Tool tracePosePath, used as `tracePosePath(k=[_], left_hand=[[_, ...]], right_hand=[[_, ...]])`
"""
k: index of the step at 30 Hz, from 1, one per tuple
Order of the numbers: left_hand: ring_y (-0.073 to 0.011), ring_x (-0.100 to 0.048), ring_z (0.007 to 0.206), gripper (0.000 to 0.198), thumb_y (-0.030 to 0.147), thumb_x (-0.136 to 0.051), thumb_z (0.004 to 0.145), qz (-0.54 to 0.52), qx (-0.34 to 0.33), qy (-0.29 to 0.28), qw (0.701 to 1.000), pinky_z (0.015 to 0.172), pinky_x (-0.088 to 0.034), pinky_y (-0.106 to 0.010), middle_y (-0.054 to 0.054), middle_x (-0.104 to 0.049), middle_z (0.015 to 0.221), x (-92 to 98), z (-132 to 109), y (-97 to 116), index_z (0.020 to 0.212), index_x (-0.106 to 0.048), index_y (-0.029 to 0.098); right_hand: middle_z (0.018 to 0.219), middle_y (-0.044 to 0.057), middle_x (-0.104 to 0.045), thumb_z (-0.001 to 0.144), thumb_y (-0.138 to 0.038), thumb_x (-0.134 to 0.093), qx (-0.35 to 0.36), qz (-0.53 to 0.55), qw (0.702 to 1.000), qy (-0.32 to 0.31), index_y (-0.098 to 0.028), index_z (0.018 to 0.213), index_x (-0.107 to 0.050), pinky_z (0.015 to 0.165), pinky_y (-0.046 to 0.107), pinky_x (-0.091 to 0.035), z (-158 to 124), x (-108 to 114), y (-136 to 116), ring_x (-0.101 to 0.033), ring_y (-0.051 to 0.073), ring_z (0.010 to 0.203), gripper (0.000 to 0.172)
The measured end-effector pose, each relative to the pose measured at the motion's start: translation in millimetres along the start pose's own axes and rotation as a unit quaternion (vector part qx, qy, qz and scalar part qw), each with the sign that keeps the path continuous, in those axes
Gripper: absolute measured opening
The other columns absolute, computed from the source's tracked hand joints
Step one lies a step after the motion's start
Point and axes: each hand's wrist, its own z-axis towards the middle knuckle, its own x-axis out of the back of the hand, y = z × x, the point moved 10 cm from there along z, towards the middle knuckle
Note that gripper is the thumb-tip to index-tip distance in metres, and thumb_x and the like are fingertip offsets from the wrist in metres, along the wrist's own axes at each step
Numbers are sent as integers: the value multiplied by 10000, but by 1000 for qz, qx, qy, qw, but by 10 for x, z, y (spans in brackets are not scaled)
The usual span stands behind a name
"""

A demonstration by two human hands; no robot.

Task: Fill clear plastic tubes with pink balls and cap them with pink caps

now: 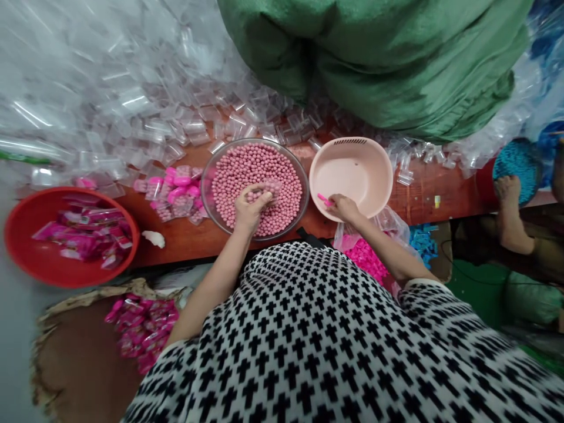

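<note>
My left hand (249, 207) rests in a clear bowl (212, 208) full of small pink balls (255, 170), fingers closed around a small clear tube (272, 189) pushed into the balls. My right hand (342, 207) sits at the near rim of an empty pale pink basin (352, 170), pinching a small bright pink cap (325, 200). Between the bowl and the table's left part lies a cluster of filled tubes with pink caps (174, 194).
A heap of empty clear tubes (132, 106) covers the far table. A green sack (374, 59) stands behind. Red basin (26, 258) and brown sack (79, 352) hold pink packets. A bag of pink caps (363, 255) lies by my lap. Another person's hand (509, 191) works at the right.
</note>
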Motion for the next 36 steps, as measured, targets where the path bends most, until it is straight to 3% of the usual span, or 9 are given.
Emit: tracePosePath(k=[4, 7, 12, 17, 20, 24, 29, 33, 36], left_hand=[[-155, -697, 674, 443, 377, -879, 539, 16, 16, -21, 1000, 650, -633, -330, -2, -688, 782, -156, -61, -102, 860, -655, 171], [-155, -697, 684, 442, 382, -878, 538, 18, 25, -26, 999, 661, -634, -341, -8, -691, 796, -243, -91, -123, 852, -651, 168], [-159, -702, 700, 452, 396, -872, 537, 14, 35, -61, 997, 662, -631, -334, -13, -704, 810, -507, -150, -101, 856, -652, 164], [-193, -714, 794, 440, 405, -855, 559, 22, 33, -78, 996, 688, -626, -339, -40, -725, 891, -648, -206, -76, 869, -658, 163], [-180, -704, 746, 429, 419, -842, 581, 50, 12, -72, 996, 687, -623, -347, -28, -715, 845, -590, -199, -15, 882, -672, 164], [-166, -684, 706, 427, 432, -835, 597, 80, -18, -75, 994, 688, -616, -346, -26, -704, 810, -489, -175, 107, 898, -699, 162], [-185, -688, 791, 405, 447, -826, 610, 108, -57, -70, 990, 750, -588, -335, -53, -731, 874, -449, -165, 294, 884, -725, 166], [-187, -685, 804, 392, 460, -815, 619, 124, -93, -65, 986, 761, -565, -317, -50, -742, 873, -450, -165, 428, 880, -739, 178], [-182, -684, 791, 346, 440, -800, 648, 138, -110, -53, 983, 756, -551, -306, -40, -743, 857, -394, -166, 476, 876, -743, 187]], right_hand=[[1144, 131, -650, 851, -304, -593, -17, 22, 1000, 12, -176, 1045, -644, 858, 314, -455, 90, -141, 1, -629, 226, 983, 237], [945, 86, -691, 819, -310, -617, -38, 179, 982, 54, -168, 888, -625, 812, 302, -481, 139, -4, 85, -636, 183, 860, 158], [668, -20, -631, 635, -451, -783, 1, 555, 825, 108, -184, 746, -534, 595, 244, -490, 19, 398, -73, -585, 112, 596, 382], [621, -58, -602, 573, -464, -849, 115, 630, 765, 75, -175, 746, -570, 526, 213, -468, -212, 868, -791, -533, 75, 527, 438], [678, -39, -629, 600, -470, -843, 167, 629, 759, 31, -171, 762, -601, 594, 247, -517, -334, 1066, -1147, -574, 88, 584, 418], [777, 5, -661, 590, -449, -858, 225, 576, 786, -2, -159, 732, -633, 660, 279, -532, -383, 1272, -1408, -604, 115, 683, 393], [853, -10, -644, 569, -432, -874, 241, 559, 790, 79, -206, 860, -653, 756, 287, -524, -301, 1527, -1492, -601, 127, 780, 429], [987, 12, -649, 639, -499, -820, 289, 505, 810, 78, -244, 1025, -689, 891, 355, -482, -327, 1490, -1735, -589, 167, 927, 481], [879, 5, -634, 681, -554, -771, 295, 449, 837, 100, -247, 959, -725, 859, 364, -469, -340, 1457, -1795, -577, 171, 859, 417]])
